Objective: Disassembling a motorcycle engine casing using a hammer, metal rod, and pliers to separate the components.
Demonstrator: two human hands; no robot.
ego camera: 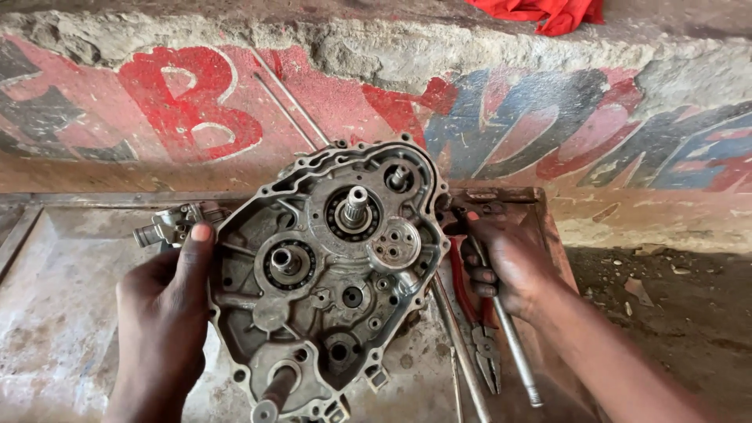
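A grey metal engine crankcase half (329, 274) stands tilted above a worn metal tray (70, 313), its open side facing me with bearings, shafts and bolt holes showing. My left hand (164, 313) grips its left edge, thumb on the rim. My right hand (505, 262) holds its right edge, fingers curled behind the casing. Both hands carry the case between them.
Red-handled pliers (479, 329) and long metal rods (513, 337) lie in the tray under my right hand. A small metal part (168, 225) sits behind the case at left. A painted concrete wall (548, 117) rises behind, with a red cloth (552, 12) on top. Dirt ground (674, 298) lies at right.
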